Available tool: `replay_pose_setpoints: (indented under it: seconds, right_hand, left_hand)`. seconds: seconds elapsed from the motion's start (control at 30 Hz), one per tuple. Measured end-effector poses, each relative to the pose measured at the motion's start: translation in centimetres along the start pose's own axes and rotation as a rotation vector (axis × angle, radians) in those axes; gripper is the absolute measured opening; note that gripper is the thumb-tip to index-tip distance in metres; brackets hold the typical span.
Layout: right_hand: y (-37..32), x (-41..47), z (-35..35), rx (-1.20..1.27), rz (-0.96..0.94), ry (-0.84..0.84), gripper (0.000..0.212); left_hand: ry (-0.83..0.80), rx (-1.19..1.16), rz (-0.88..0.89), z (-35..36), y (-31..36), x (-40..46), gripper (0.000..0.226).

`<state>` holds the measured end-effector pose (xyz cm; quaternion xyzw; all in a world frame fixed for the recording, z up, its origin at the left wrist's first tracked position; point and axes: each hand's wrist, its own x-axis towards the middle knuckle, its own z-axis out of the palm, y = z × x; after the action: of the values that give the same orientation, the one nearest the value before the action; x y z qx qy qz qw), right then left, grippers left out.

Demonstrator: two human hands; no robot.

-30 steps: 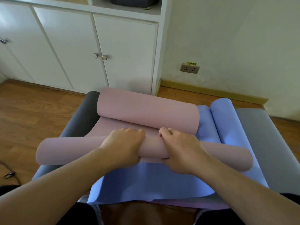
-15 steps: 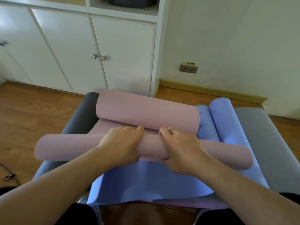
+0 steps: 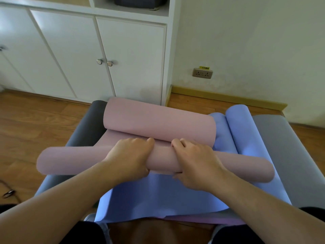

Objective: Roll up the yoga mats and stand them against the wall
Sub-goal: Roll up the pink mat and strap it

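Both the left hand (image 3: pixel 130 155) and right hand (image 3: pixel 195 162) curled over the pink mat (image 3: pixel 70 161), part-rolled atop the blue mat (image 3: pixel 158 196). It looked light, soft and springy; gripping mid-roll suited it.

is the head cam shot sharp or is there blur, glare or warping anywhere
Head view: mostly sharp at the centre, where both hands, left hand and right hand, grip the pink roll; wide-angle warping bends the cabinet doors; soft daylight, with a bright washed-out patch at the cabinet's upper left and a mild sheen on the blue mat; edges look softer.
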<state>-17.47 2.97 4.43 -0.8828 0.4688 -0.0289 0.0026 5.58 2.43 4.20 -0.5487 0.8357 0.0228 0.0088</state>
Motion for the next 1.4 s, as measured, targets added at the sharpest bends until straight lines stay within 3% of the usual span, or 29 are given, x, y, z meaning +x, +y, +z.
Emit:
replay_pose_setpoints:
  seconds: [0.07, 0.13, 0.33, 0.4, 0.5, 0.57, 0.67, 0.8, 0.87, 0.97, 1.03, 1.1, 1.27, 1.4]
  right_hand:
    - [0.0, -0.2, 0.1, -0.076, -0.038, 0.026, 0.072]
    - [-0.3, -0.1, -0.1, -0.069, -0.018, 0.006, 0.059]
    - [0.1, 0.3, -0.9, 0.055, 0.12, -0.09, 0.047]
    - [0.0, 0.0, -0.7, 0.055, 0.099, -0.065, 0.051]
    - [-0.2, -0.4, -0.4, -0.025, 0.012, -0.01, 0.069]
    - [-0.3, -0.4, -0.3, -0.06, -0.001, -0.013, 0.065]
    - [-0.1, 0.0, -0.5, -0.035, 0.044, -0.039, 0.05]
    - [0.1, 0.1, -0.6, 0.036, 0.119, -0.101, 0.051]
    - [-0.1, -0.2, -0.6, 0.059, 0.115, -0.094, 0.053]
    - [-0.3, -0.7, -0.6, 0.008, 0.053, -0.052, 0.068]
    - [-0.5, -0.8, -0.6, -0.024, 0.046, -0.058, 0.065]
    - [-0.6, -0.5, -0.7, -0.022, 0.065, -0.068, 0.053]
    - [0.3, 0.0, -0.5, 0.042, 0.159, -0.131, 0.049]
    - [0.1, -0.5, -0.2, 0.037, 0.109, -0.098, 0.057]
  left_hand:
    - [-0.079, -0.069, -0.03, -0.5, -0.3, 0.1, 0.046]
    - [-0.07, -0.083, -0.011, -0.7, -0.2, 0.0, 0.047]
    - [0.269, 0.143, 0.137, 0.6, 0.0, 0.2, 0.055]
    - [0.218, 0.115, 0.121, 0.7, 0.2, 0.1, 0.053]
    - [-0.001, -0.045, 0.01, 0.0, -0.1, 0.1, 0.051]
    - [-0.047, -0.098, -0.01, -0.4, -0.2, 0.0, 0.054]
    - [0.049, -0.085, 0.036, -0.3, 0.2, -0.2, 0.052]
    - [0.301, 0.184, 0.153, 0.8, 0.8, 0.1, 0.06]
    - [0.267, 0.157, 0.142, 0.9, 1.0, 0.3, 0.055]
    - [0.045, -0.014, 0.055, 0.0, 0.5, 0.3, 0.05]
    - [-0.012, -0.09, 0.034, -0.6, 0.3, 0.3, 0.054]
    - [0.009, -0.086, 0.039, -1.1, 0.5, 0.1, 0.052]
    - [0.245, 0.171, 0.165, 0.5, 0.8, 0.2, 0.063]
    - [0.168, 0.064, 0.113, 1.0, 1.1, 0.5, 0.059]
